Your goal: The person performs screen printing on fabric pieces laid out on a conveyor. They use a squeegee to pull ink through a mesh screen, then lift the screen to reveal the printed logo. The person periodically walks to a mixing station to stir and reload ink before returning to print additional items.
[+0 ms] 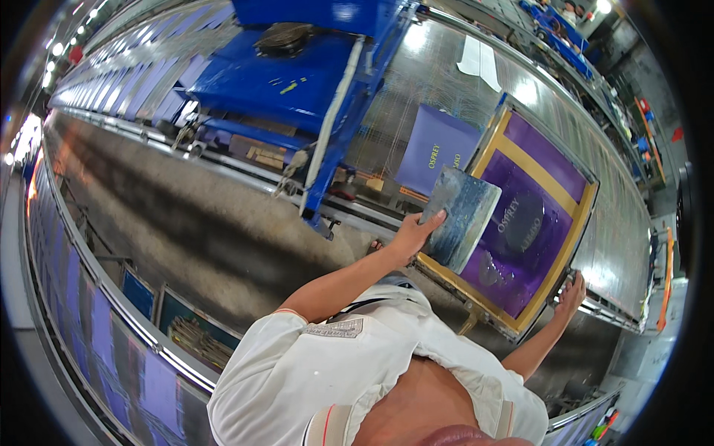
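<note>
Head view: scraper [462, 217] overlaps purple screen [534, 269], blue cart [271, 85] at left

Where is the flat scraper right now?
In the head view, the scraper is in the left hand, over the purple screen's left edge.

Flat blade plate [465, 219]: scuffed, smeared, mostly matt. Screen mesh [561, 245]: smooth purple, wet-looking gloss. Blue carriage [275, 78]: glossy painted metal. Table top [613, 249]: smooth, shiny, mirror-like glare. Purple sheet [430, 141]: smooth, low sheen, cloth or paper unclear. Floor [223, 215]: rough, matt, concrete-like. Shirt [342, 379]: matt white cloth.
</note>
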